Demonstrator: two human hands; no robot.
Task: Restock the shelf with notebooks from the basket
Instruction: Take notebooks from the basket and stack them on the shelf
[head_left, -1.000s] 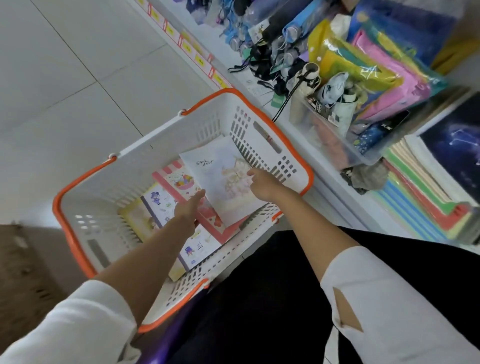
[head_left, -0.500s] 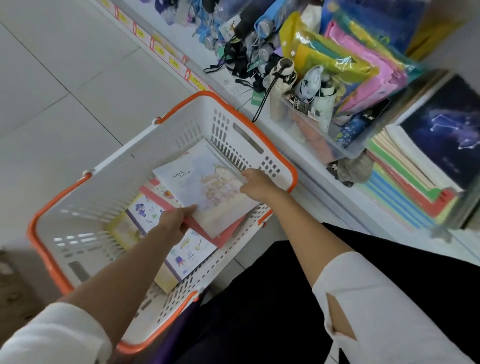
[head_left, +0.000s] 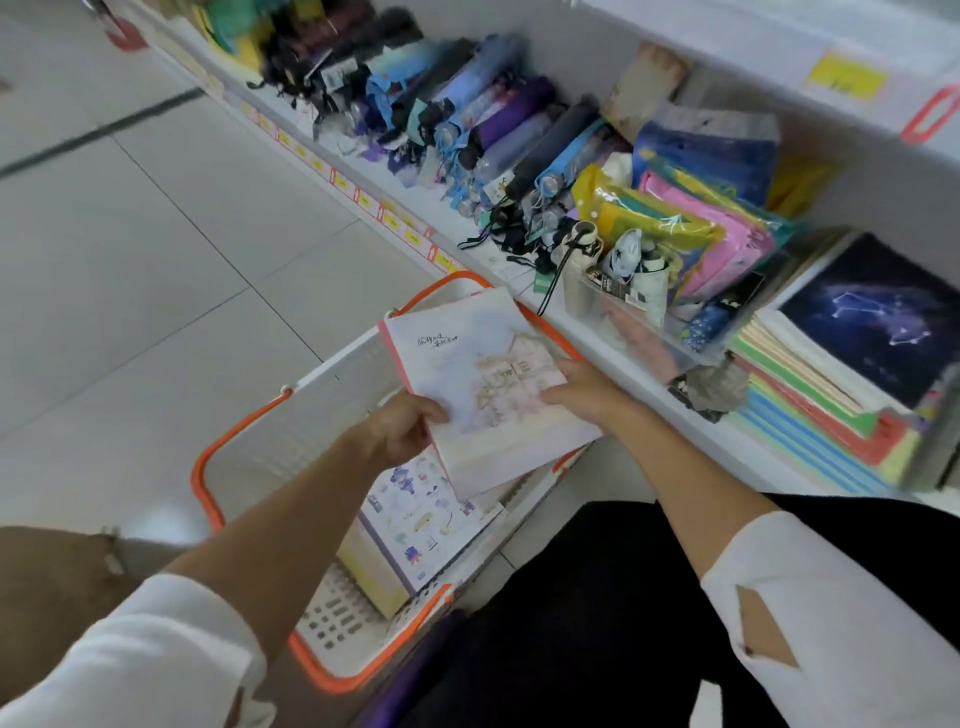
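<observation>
A pale notebook (head_left: 467, 364) with a house drawing and a pink spine is held above the white basket with orange rim (head_left: 244, 431). My left hand (head_left: 400, 426) pinches its left edge, thumb on the cover. My right hand (head_left: 582, 389) grips its right edge. More notebooks (head_left: 415, 514) with cartoon covers lie in the basket below. On the shelf (head_left: 613, 343) to the right stands a stack of colourful notebooks (head_left: 831, 415) topped by a dark constellation cover (head_left: 878, 317).
Folded umbrellas (head_left: 493, 124) fill the shelf at the back. A clear bin (head_left: 639, 322) with small items and bright plastic pouches (head_left: 691, 223) sits left of the notebook stack. Tiled floor (head_left: 156, 260) lies on the left. A brown box (head_left: 57, 566) is at lower left.
Both hands have lifted the pale notebook up out of the basket, toward the shelf. The view has swung up and right, showing more of the shelf.
</observation>
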